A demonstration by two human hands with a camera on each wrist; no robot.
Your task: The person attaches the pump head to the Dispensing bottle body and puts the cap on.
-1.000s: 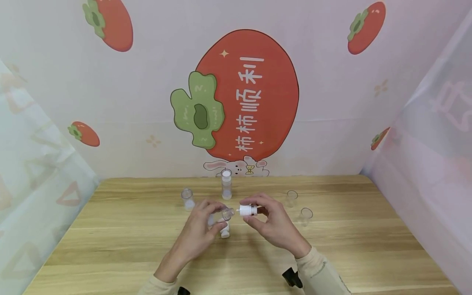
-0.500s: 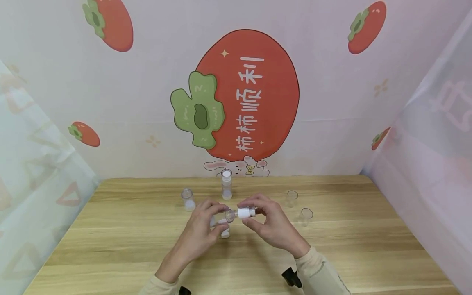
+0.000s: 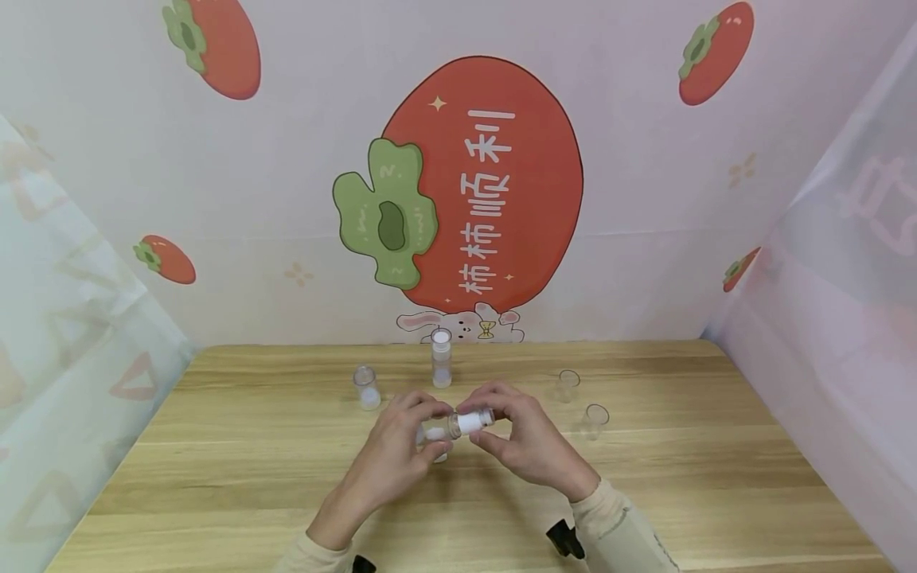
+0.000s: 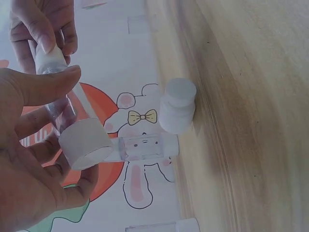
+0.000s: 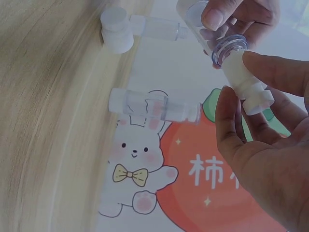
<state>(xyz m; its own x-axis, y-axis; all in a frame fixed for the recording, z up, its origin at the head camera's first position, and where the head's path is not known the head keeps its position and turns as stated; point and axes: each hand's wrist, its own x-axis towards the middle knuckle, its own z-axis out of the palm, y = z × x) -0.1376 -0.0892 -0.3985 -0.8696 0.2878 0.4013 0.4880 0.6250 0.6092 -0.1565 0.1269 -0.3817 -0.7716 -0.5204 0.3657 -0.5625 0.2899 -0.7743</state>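
Over the middle of the table my left hand [image 3: 390, 450] grips a clear bottle [image 3: 436, 430] tilted on its side. Its white base [image 4: 86, 142] points toward the left wrist camera. My right hand [image 3: 532, 439] pinches a white pump head [image 3: 470, 422] between thumb and fingers. In the right wrist view the pump head meets the bottle's open neck [image 5: 229, 48]; whether it is threaded on cannot be told. Another small white pump head [image 4: 177, 105] stands on the table below my left hand, mostly hidden in the head view.
A clear bottle with a white top [image 3: 441, 362] stands at the back of the wooden table [image 3: 251, 446]. Another clear bottle [image 3: 367, 388] is left of it. Two clear caps [image 3: 568, 387] stand at the right. A printed cloth [image 3: 630, 263] hangs behind the table.
The pump head has moved left and its thin tube has gone into the bottle, closing the gap between them. Both hands have drawn closer together; the standing things have not moved.
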